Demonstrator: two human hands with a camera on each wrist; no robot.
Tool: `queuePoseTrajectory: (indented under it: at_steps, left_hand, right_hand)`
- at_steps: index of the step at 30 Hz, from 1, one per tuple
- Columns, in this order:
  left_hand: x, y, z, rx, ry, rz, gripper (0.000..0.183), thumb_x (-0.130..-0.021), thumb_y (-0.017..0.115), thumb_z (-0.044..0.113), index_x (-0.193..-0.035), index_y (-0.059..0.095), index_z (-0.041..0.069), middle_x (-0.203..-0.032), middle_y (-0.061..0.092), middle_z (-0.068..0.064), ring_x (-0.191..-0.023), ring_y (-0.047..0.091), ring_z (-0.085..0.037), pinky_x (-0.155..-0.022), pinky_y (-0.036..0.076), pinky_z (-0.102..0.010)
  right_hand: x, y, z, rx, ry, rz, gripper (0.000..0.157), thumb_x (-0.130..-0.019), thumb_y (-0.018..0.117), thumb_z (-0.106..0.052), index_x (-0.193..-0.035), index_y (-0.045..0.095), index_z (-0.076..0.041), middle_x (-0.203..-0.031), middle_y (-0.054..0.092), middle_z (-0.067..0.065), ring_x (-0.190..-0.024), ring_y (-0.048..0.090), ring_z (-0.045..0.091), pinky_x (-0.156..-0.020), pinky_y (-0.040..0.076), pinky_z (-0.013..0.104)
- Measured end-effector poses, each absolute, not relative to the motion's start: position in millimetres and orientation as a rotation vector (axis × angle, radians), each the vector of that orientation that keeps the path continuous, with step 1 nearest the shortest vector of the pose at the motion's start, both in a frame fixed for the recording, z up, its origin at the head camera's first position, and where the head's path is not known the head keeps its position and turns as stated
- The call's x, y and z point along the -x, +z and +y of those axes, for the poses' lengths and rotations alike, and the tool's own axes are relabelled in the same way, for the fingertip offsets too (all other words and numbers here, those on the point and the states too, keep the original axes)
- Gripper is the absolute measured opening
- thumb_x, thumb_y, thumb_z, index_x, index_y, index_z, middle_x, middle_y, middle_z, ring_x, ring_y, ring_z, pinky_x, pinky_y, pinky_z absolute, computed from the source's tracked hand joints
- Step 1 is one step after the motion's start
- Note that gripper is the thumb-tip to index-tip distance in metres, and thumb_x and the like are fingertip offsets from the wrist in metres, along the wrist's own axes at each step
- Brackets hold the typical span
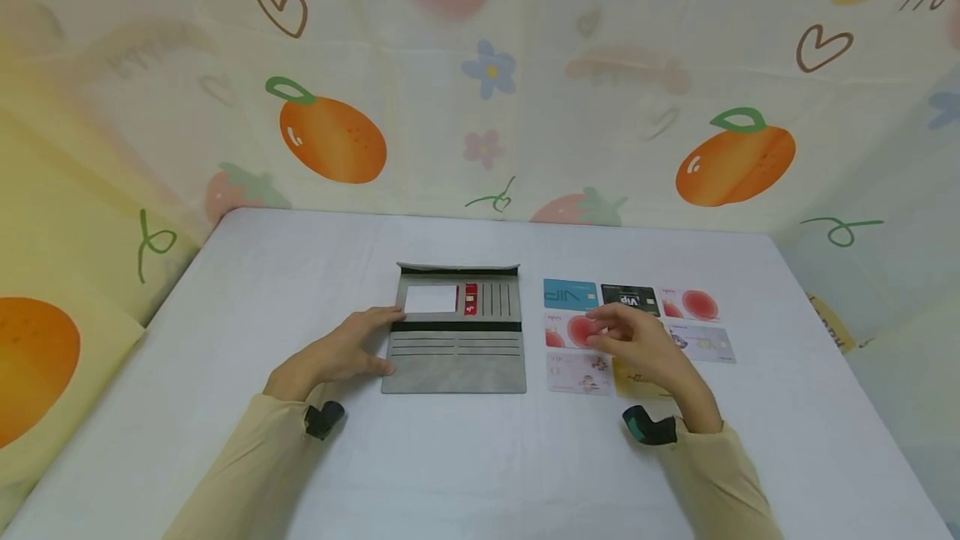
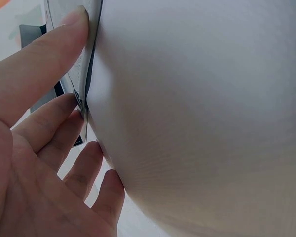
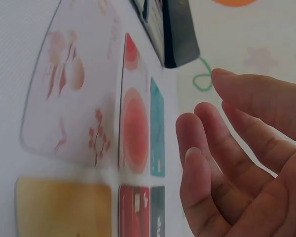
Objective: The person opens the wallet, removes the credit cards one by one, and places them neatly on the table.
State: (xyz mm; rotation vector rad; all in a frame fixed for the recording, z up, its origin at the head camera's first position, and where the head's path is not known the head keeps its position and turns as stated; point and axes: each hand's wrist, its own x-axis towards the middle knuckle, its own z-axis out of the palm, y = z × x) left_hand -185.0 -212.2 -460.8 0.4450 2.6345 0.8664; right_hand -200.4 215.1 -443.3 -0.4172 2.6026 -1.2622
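A grey wallet (image 1: 453, 377) lies unfolded on the table, with a white card (image 1: 431, 299) and a red card (image 1: 471, 299) in its upper half. My left hand (image 1: 337, 351) rests against the wallet's left side, thumb and fingers touching its edge without curling round it. Over the cards on the right hovers my right hand (image 1: 641, 346), its fingers loosely bent and nothing between them. Nearest its fingertips is a white card with red circles (image 1: 562, 330). The right wrist view shows a red card (image 3: 133, 212), largely hidden by that hand in the head view.
Around the right hand lie a blue card (image 1: 570, 294), a black card (image 1: 628, 297), a second red-circle card (image 1: 688, 304), a lavender card (image 1: 705, 343), a pink card (image 1: 580, 373) and a gold card (image 1: 636, 384). Behind the white table (image 1: 480, 473) hangs a printed cloth (image 1: 420, 48).
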Motion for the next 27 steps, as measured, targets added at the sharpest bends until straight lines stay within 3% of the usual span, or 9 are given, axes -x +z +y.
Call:
queuePoseTrajectory:
  at_steps: [13,21,27]
  left_hand:
    - [183.9,-459.0,-211.1,-0.432,0.873,2.626,0.077,-0.081,0.08,0.012,-0.146,0.043,-0.001,-0.157,0.033,-0.025,-0.146,0.024,-0.05,-0.116,0.023,-0.066]
    - [183.9,-459.2,-211.2,-0.43,0.878,2.63,0.077,-0.08,0.08,0.011,-0.146,0.043,-0.001,-0.157,0.033,-0.025,-0.145,0.024,-0.051,-0.116,0.023,-0.066]
    - [183.7,-459.8,-211.2,-0.43,0.878,2.633,0.077,-0.08,0.081,0.012,-0.146,0.043,-0.001,-0.157,0.033,-0.025,-0.145,0.024,-0.051,-0.116,0.023,-0.067]
  right_hand:
    - [219.7,-442.8,183.9,0.495,-1.274,2.571,0.039,-0.094,0.067,-0.018,-0.128,0.061,0.0,-0.117,0.068,0.019,-0.098,0.07,0.029,-0.079,0.06,0.034]
    - [228.2,-445.7,161.8,0.463,-1.294,2.528,0.04,-0.093,0.067,-0.018,-0.129,0.061,-0.002,-0.118,0.068,0.016,-0.096,0.068,0.025,-0.072,0.057,0.029]
    - [235.6,-446.9,140.8,0.468,-1.296,2.519,0.04,-0.092,0.068,-0.017,-0.128,0.062,-0.004,-0.115,0.069,0.014,-0.095,0.067,0.023,-0.078,0.057,0.03]
